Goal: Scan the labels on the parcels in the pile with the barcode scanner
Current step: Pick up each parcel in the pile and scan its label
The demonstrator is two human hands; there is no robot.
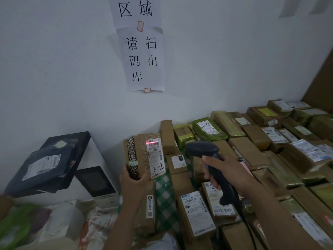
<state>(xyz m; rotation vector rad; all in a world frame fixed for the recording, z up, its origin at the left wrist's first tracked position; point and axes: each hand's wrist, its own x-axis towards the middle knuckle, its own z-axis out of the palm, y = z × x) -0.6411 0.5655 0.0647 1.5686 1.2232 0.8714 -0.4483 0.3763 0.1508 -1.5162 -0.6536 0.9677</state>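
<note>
The left hand [132, 179] is gripping a small cardboard parcel [142, 156] upright above the pile of boxes [252, 150]. The right hand [225, 173] is clutching the dark scanner [214, 168], its red line lying across the white label [155, 157]. Paper signs [144, 58] are hanging on the wall behind.

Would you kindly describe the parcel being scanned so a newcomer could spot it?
Below the wall sign, at the pile's left end, the left hand holds up a brown parcel. Unlike its neighbours, its label bears a red scan line and handwritten "3-2".
</note>
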